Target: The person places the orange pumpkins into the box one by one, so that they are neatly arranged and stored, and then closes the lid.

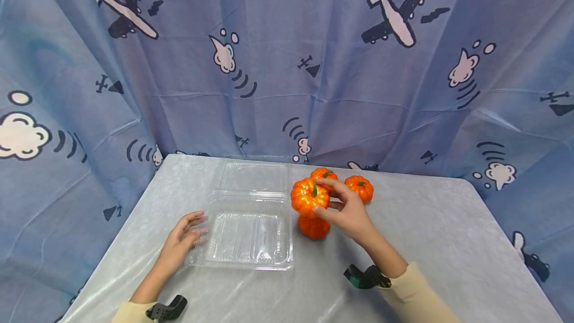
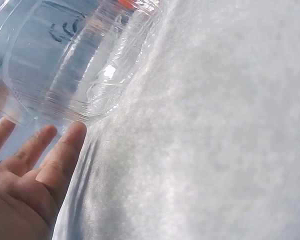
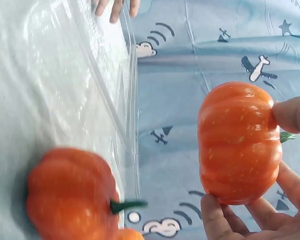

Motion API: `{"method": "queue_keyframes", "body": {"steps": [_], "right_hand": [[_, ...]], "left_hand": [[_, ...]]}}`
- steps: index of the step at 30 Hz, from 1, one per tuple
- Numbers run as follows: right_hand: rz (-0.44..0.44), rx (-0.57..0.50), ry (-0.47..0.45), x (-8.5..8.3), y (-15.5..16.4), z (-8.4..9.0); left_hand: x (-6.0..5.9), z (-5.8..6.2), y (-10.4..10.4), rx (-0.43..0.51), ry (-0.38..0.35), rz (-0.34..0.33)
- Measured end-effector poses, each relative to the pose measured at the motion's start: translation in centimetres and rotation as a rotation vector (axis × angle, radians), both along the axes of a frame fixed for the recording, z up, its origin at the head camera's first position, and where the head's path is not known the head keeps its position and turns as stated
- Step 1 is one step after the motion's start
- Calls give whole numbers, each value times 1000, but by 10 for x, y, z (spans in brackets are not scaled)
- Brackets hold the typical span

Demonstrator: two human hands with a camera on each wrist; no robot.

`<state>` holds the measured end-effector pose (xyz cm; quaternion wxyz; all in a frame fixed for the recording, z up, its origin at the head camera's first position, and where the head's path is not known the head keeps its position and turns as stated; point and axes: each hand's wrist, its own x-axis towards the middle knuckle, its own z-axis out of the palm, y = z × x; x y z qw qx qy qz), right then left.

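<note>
Between thumb and fingers, my right hand [image 1: 352, 212] grips a small orange pumpkin [image 1: 309, 197] with a green stem. In the right wrist view that pumpkin [image 3: 239, 143] is lifted well off the table. Below it in the head view sits a second pumpkin [image 1: 314, 227], partly covered by the held one. A clear plastic clamshell box [image 1: 287, 263] lies with its lid [image 1: 252, 177] folded back, just left of the pumpkins. At the box's left edge, my left hand [image 1: 179, 243] has its fingers loosely extended; its fingertips are right by the clear wall [image 2: 50, 100] in the left wrist view.
Two more pumpkins stand behind my right hand, one at the back [image 1: 322, 173] and one farther right [image 1: 360, 188]. A pale cloth covers the table [image 1: 426, 243]. Behind its far edge hangs a blue curtain [image 1: 278, 64] printed with airplanes and clouds.
</note>
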<state>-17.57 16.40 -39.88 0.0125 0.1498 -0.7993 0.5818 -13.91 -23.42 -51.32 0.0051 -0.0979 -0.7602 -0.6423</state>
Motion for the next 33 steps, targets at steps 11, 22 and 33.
{"method": "queue_keyframes", "body": {"steps": [11, 22, 33], "right_hand": [[77, -47, 9, -1, -40, -6], [100, -38, -34, -1, -74, -21], [130, -65, -83, 4, -100, -34]], "left_hand": [[-2, 3, -1, -21, -21, 3], [-2, 2, 1, -19, -18, 3], [0, 4, 1, -16, -36, 6]]}}
